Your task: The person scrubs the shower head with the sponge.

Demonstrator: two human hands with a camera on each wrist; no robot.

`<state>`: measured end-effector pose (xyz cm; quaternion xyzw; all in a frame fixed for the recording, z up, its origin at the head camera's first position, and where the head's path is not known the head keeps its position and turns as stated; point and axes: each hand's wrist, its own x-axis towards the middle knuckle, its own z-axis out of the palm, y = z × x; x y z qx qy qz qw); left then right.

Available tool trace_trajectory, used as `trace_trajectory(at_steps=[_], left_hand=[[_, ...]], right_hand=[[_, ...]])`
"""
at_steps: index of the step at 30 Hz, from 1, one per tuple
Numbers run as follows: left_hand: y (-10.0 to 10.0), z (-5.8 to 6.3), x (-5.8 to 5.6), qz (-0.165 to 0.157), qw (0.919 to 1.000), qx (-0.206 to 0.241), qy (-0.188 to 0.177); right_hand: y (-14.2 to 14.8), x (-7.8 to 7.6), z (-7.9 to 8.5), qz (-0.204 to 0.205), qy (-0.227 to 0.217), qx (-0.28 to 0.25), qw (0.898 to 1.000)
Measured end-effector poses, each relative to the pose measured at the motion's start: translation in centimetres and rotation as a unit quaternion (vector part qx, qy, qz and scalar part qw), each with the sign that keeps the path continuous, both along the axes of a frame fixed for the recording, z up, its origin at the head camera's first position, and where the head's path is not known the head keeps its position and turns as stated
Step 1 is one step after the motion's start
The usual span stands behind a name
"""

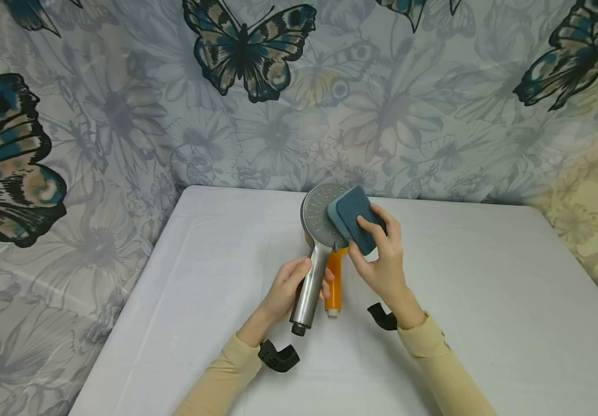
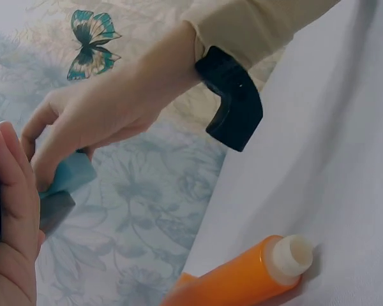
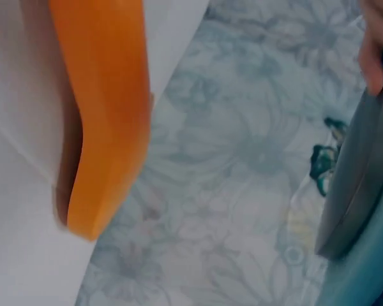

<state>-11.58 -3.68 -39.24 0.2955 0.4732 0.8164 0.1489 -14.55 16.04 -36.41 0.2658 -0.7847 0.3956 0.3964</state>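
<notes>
A silver-grey shower head (image 1: 319, 222) is held up over the white table, its spray face toward the head camera. My left hand (image 1: 284, 288) grips its handle, with the thumb in front and fingertips showing on the far side. Between thumb and fingers, my right hand (image 1: 384, 266) pinches a blue two-layer sponge (image 1: 358, 216), which overlaps the right side of the spray face. In the right wrist view, the sponge (image 3: 354, 284) lies right along the shower head's rim (image 3: 348, 197). Only part of the sponge (image 2: 75, 173) shows past the right hand (image 2: 96, 118) in the left wrist view.
Behind the shower head, an orange handle-shaped thing (image 1: 334, 283) with a whitish end (image 2: 292, 255) lies on the white-covered table (image 1: 486, 300). Black curved mounts (image 1: 279, 357) sit at both wrists. A butterfly-patterned curtain (image 1: 278, 138) stands along the table's back edge.
</notes>
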Motion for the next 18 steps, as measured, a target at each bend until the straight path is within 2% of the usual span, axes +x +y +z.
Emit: trace_trajectory(at_steps=[4,7,10,15,18], left_hand=[[0.0,0.0,0.2,-0.004,0.9999,-0.004,-0.012],[-0.1,0.1,0.2,0.001,0.9997,-0.017,-0.018],[-0.2,0.1,0.2,0.006,0.9992,-0.034,-0.018],[-0.2,0.0,0.1,0.015,0.9983,-0.057,0.000],[-0.1,0.0,0.0,0.024,0.9975,-0.067,0.006]], right_hand=[[0.5,-1.4,0.1,-0.046,-0.002,-0.022,0.999],[0.1,-1.6,0.3,-0.051,-0.004,-0.025,0.998],[-1.1,-1.0,0.5,-0.023,-0.003,-0.006,1.000],[-2.9,0.5,0.6,0.052,0.010,0.046,0.998],[-3.0,0.4,0.7,0.074,0.017,0.063,0.995]])
